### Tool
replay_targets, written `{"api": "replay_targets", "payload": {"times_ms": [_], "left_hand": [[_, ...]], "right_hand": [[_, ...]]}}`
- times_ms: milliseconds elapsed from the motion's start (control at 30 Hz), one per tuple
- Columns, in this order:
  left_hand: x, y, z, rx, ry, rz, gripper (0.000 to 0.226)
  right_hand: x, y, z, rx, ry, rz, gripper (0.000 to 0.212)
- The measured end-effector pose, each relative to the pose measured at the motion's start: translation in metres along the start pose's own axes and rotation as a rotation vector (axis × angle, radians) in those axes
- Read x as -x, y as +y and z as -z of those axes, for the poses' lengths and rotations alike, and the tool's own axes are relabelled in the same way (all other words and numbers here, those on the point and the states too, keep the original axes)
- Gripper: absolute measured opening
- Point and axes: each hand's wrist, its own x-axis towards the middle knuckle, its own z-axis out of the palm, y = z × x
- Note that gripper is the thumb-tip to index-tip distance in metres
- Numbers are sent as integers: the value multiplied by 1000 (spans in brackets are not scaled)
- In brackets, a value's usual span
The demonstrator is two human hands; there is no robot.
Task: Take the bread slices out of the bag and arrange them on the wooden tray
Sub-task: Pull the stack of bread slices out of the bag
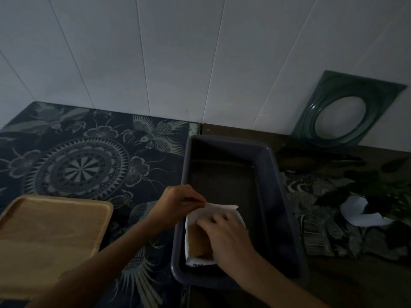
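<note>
A white bread bag [224, 208] lies in the near end of a dark plastic tub [280, 196]. Brown bread [196, 241] shows through the bag's left side. My left hand [178, 202] pinches the bag's top left edge at the tub's left rim. My right hand [226, 236] rests on the bag with fingers curled over the bread; whether it grips the bread is unclear. The wooden tray [44, 230] sits at the near left with nothing on it.
A dark patterned cloth [89, 156] covers the counter on the left. A green plastic frame with a round hole [342, 114] leans on the white wall at the back right. Dark leaves and a white scrap [360, 216] lie right of the tub.
</note>
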Motion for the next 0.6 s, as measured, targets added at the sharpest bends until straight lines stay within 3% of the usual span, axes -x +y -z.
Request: {"api": "replay_targets", "payload": {"times_ms": [233, 367, 600], "left_hand": [[-1, 10, 4, -32, -58, -45, 13], [0, 15, 4, -57, -78, -69, 14], [7, 22, 1, -116, -157, 22, 32]], "right_hand": [[36, 18, 50, -145, 99, 119, 69], [51, 37, 71, -253, 182, 160, 57], [66, 74, 107, -363, 242, 270, 56]]}}
